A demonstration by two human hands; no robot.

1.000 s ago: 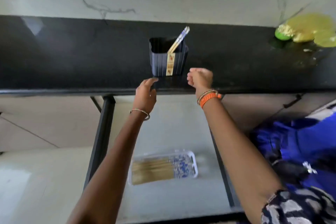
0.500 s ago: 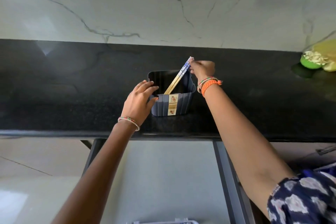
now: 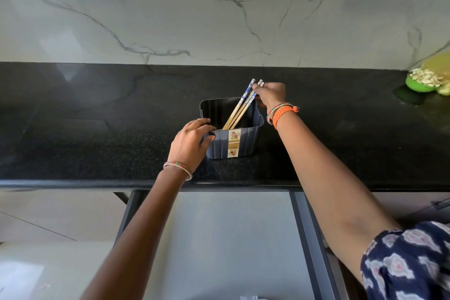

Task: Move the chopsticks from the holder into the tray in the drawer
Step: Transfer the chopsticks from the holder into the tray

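Head view: the dark ribbed holder (image 3: 233, 139) stands on the black stone surface (image 3: 97, 129) near its front edge, above the open drawer (image 3: 219, 238). The left hand (image 3: 191, 145) wraps its near-left corner, seemingly to keep it from tipping. The right hand (image 3: 270, 94) has its grip pinched narrow on the patterned tops of the chopsticks (image 3: 241, 108), which lean toward the right rim, tips inside. The tray barely shows at the bottom edge.

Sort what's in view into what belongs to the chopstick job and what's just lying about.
Job: chopsticks, holder, right hand pinching the chopstick tops, left hand steadying the holder, open drawer.
Lying about: green bowl, yellow item behind it.
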